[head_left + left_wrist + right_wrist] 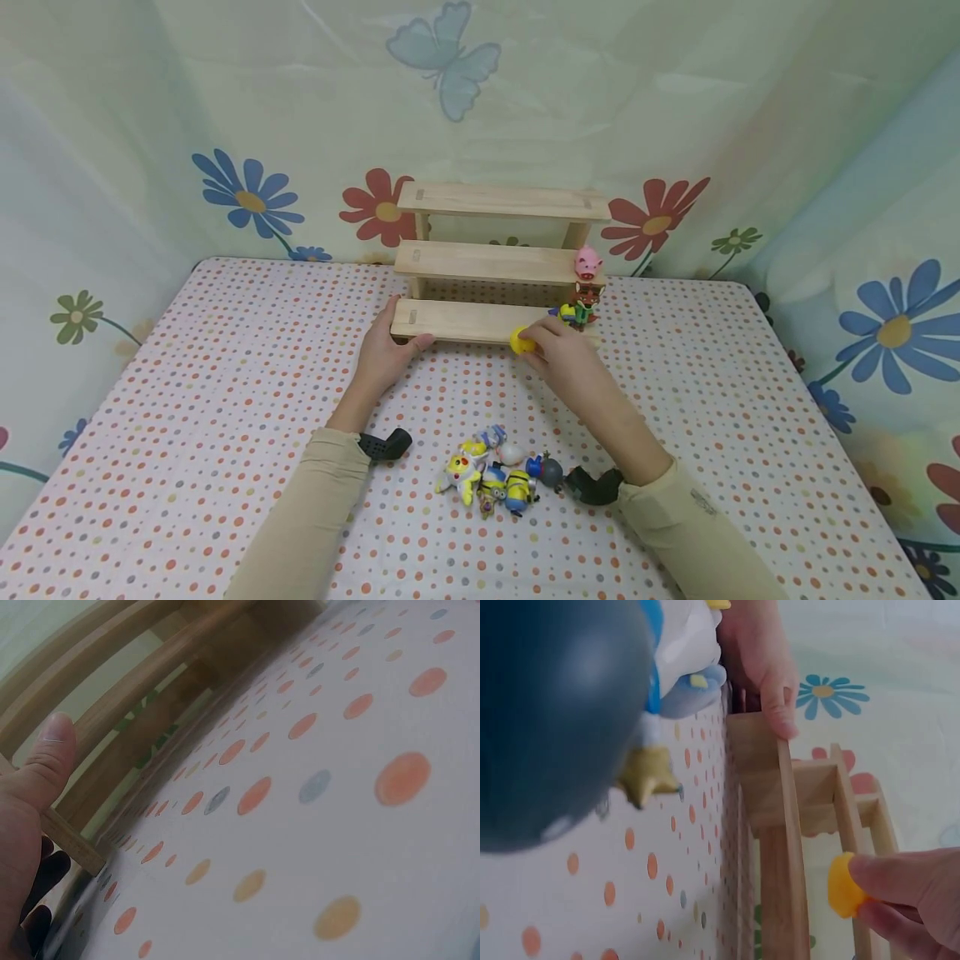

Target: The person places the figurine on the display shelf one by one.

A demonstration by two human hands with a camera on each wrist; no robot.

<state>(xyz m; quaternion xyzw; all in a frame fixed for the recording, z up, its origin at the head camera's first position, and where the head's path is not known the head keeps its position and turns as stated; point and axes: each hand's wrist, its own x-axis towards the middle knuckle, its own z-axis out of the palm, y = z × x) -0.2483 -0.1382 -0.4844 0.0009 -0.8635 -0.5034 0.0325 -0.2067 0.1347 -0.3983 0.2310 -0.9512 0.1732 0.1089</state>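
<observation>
A three-step wooden shelf (465,321) stands at the back of the table. My left hand (383,354) grips the left end of its lowest step; in the left wrist view the thumb (51,754) lies along the front edge. Above the right part of that step, my right hand (566,367) pinches a small yellow figure (844,885) between thumb and fingers, which hide part of it. Just beyond that hand, a yellow-and-blue figure (566,313) and a fox figure in green (586,304) are on the lowest step. A pink pig figure (588,262) is on the middle step's right end.
Several small figures lie in a heap (495,475) on the dotted tablecloth (225,433) between my forearms. A dark round figure (562,712) looms close in the right wrist view. Behind the shelf hangs a flowered curtain (525,100).
</observation>
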